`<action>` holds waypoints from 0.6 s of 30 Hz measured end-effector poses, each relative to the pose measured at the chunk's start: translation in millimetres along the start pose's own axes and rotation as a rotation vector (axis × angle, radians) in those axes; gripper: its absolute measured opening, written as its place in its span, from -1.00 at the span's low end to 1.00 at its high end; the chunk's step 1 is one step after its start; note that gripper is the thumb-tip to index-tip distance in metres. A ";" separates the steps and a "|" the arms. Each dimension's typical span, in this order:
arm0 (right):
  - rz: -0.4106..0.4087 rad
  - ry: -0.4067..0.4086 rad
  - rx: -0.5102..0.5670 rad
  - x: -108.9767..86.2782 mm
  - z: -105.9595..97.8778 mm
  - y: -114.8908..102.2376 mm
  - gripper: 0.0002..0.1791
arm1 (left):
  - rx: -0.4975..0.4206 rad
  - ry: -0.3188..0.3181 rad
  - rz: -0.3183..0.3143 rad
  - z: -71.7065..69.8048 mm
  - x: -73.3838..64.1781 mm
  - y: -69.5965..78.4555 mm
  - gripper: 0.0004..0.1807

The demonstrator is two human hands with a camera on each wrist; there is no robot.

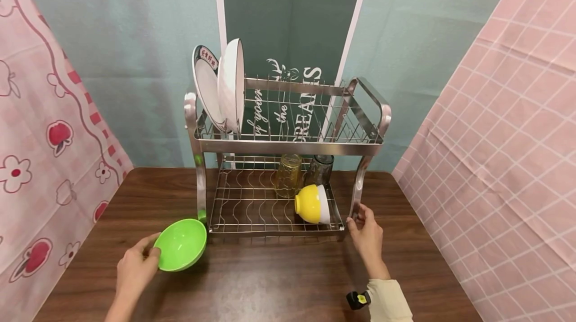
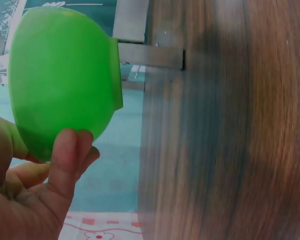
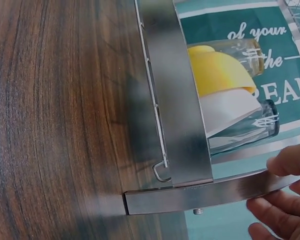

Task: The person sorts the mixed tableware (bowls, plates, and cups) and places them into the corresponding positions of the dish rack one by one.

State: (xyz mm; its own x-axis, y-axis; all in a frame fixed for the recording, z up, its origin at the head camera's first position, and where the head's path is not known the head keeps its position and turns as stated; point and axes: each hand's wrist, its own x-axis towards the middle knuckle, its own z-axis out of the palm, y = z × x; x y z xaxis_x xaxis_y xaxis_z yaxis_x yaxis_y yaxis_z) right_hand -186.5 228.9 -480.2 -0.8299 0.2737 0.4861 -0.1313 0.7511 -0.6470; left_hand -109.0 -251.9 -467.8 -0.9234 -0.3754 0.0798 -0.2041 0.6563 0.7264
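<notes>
A bright green bowl (image 1: 182,245) is pinched at its left rim by my left hand (image 1: 137,267), thumb and fingers on either side of the wall. In the left wrist view the bowl (image 2: 65,80) shows above the wood, its foot ring turned toward the table. My right hand (image 1: 368,237) grips the lower right front leg of a two-tier metal dish rack (image 1: 288,148). The right wrist view has the thumb and fingers (image 3: 277,215) on both sides of that leg. On the lower tier, a yellow bowl (image 1: 309,204) lies on its side with a white one (image 1: 324,205).
Two plate-like dishes, a rimmed plate (image 1: 204,82) and a deep white dish (image 1: 233,87), stand at the upper tier's left end. An amber glass (image 1: 288,177) and a grey glass (image 1: 320,169) stand on the lower tier. Patterned cloths surround the wooden table (image 1: 252,282).
</notes>
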 end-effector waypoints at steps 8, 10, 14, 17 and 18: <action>-0.009 -0.003 0.001 -7.7 -4.7 -5.7 -0.43 | -0.001 0.001 0.083 4.1 -8.0 13.3 -0.65; -0.035 0.022 -0.001 -9.2 -5.1 -7.3 -0.43 | -0.003 -0.005 0.103 5.3 -9.0 17.7 -0.65; -0.091 0.065 0.020 -11.5 -6.1 -12.5 -0.44 | -0.017 -0.020 0.121 7.7 -10.1 27.1 -0.65; -0.132 0.089 0.042 -12.4 -7.3 -17.4 -0.45 | -0.029 -0.035 0.118 9.8 -10.2 32.6 -0.64; -0.149 0.100 0.050 -12.3 -7.8 -19.1 -0.46 | -0.032 -0.040 0.115 10.8 -9.9 34.0 -0.64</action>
State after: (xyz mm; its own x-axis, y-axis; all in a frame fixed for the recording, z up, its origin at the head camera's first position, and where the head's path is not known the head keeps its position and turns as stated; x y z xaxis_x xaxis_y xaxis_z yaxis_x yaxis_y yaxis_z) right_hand -169.6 215.9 -469.2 -0.7414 0.2219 0.6333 -0.2778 0.7577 -0.5906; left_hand -110.3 -218.9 -451.3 -0.9525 -0.2717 0.1372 -0.0858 0.6721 0.7355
